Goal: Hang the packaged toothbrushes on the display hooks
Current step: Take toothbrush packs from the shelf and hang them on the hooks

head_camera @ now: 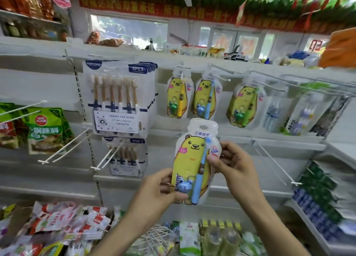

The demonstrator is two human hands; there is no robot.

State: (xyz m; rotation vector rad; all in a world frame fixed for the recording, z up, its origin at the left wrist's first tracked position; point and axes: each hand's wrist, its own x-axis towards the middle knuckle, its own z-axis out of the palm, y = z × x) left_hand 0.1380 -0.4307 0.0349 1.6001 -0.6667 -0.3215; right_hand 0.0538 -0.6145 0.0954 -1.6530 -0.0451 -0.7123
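Bright, even daylight pours in through the windows (129, 32) up top, leaving shadows soft and faint. Wide-angle bending curves the shelves (34, 49) toward the edges, and the corners smear with blur while the centre stays fairly sharp.

Both forearms reach up and forward; left hand (163, 188) and right hand (231, 159) pinch with curled fingers (213, 162), thumbs frontward.
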